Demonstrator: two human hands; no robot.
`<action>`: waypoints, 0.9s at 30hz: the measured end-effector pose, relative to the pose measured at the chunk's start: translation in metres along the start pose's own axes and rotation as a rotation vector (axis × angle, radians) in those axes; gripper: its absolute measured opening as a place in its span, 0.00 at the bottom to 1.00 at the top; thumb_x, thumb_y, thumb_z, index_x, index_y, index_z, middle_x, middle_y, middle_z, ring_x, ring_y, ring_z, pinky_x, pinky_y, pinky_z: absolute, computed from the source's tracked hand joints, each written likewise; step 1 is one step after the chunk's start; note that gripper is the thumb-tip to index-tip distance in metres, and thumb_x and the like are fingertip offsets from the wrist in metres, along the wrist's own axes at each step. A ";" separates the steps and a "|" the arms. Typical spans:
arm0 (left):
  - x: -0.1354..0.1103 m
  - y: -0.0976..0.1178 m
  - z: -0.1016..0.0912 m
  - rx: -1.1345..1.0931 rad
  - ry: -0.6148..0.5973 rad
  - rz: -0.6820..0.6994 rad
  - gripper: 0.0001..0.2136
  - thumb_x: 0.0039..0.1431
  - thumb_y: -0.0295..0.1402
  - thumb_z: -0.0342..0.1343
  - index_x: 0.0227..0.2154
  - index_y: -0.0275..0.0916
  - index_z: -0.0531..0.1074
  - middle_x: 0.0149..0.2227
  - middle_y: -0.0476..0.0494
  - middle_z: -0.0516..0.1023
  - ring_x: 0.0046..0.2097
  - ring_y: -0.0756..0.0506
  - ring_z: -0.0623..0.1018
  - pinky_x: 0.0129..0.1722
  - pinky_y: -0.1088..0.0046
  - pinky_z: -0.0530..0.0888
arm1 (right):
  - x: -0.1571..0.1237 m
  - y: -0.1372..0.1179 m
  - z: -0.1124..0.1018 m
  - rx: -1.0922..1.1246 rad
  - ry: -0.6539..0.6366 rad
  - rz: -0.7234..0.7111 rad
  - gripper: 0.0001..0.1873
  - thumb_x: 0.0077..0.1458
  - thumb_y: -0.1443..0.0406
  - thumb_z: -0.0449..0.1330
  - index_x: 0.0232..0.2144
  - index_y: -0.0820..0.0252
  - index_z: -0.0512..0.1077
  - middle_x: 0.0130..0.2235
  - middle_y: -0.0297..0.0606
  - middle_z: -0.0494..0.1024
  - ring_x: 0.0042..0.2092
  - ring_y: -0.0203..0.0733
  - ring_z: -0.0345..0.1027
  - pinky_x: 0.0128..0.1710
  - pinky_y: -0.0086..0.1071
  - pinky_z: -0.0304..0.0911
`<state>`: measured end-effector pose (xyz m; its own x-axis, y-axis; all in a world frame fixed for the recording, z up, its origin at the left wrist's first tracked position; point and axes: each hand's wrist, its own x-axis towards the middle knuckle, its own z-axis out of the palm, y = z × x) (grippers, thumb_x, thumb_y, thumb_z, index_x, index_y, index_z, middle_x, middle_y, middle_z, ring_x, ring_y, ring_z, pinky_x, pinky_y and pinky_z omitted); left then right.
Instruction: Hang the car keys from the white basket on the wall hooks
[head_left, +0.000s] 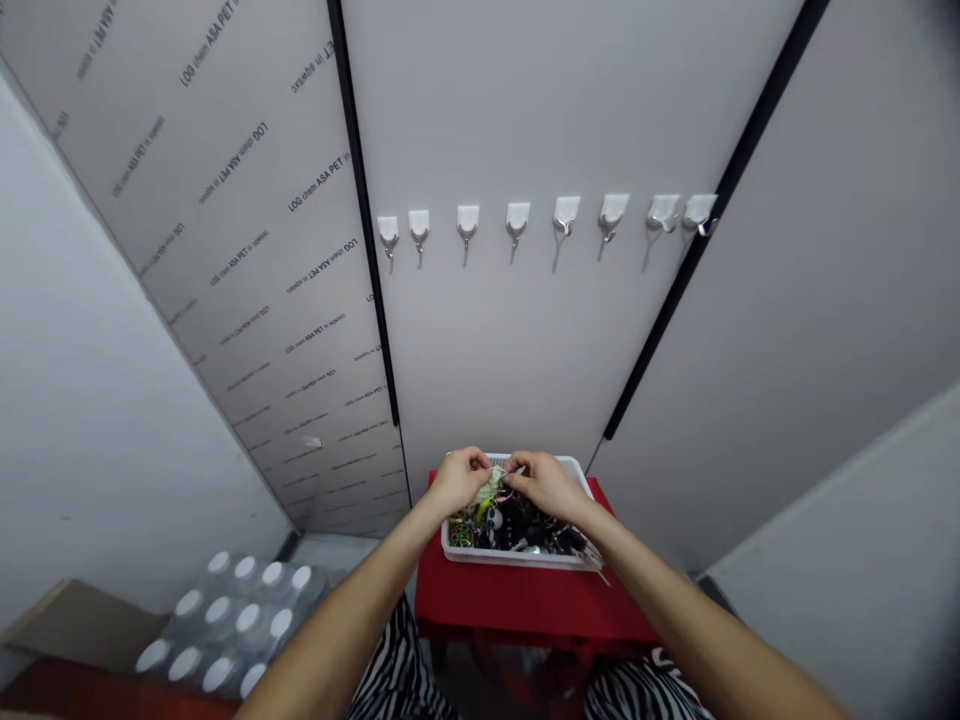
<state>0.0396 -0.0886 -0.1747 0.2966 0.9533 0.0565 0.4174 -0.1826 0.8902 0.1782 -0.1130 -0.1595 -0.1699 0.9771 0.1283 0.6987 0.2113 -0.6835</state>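
Above a white plastic basket [517,558], my left hand [459,480] and my right hand [547,484] come close together, fingertips pinched. Between them runs a thin pale cord or band [497,470], one side in each hand; its exact kind is too small to make out. A pale greenish item hangs or lies just beneath it. The basket is filled with a dark tangle of small things [517,525]. Among these are a yellow-green strip [484,508], a coiled greenish loop [462,535] and thin sticks poking out at the right front corner.
The basket rests on a red stool or small table [525,605] between my knees. A row of white wall hooks [517,220] is fixed to the light panel ahead. At lower left stand several white-capped bottles [225,625] beside a cardboard flap [86,622]. Walls rise on both sides.
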 end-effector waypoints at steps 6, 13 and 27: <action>0.004 0.020 -0.009 -0.362 -0.060 0.034 0.03 0.37 0.28 0.48 0.17 0.34 0.60 0.16 0.55 0.60 0.20 0.57 0.59 0.21 0.81 0.57 | 0.007 -0.009 -0.016 0.269 -0.005 0.040 0.07 0.36 0.63 0.51 0.19 0.63 0.63 0.17 0.28 0.63 0.20 0.29 0.53 0.20 0.23 0.49; 0.004 0.035 -0.020 -0.618 -0.093 0.034 0.09 0.35 0.32 0.53 0.19 0.34 0.60 0.18 0.54 0.64 0.22 0.57 0.63 0.25 0.81 0.60 | 0.008 -0.013 -0.025 0.591 0.166 0.004 0.08 0.32 0.63 0.55 0.16 0.62 0.60 0.27 0.34 0.68 0.30 0.33 0.61 0.32 0.27 0.55; 0.000 0.041 -0.019 -0.623 0.076 0.010 0.11 0.41 0.36 0.48 0.27 0.33 0.64 0.19 0.51 0.64 0.21 0.55 0.64 0.21 0.80 0.61 | 0.004 -0.033 -0.001 0.761 0.306 -0.089 0.05 0.33 0.69 0.54 0.17 0.61 0.58 0.34 0.37 0.65 0.38 0.36 0.60 0.40 0.31 0.54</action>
<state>0.0409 -0.0912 -0.1298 0.2260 0.9711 0.0773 -0.1711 -0.0386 0.9845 0.1548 -0.1160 -0.1359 0.0709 0.9448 0.3200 0.0105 0.3201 -0.9473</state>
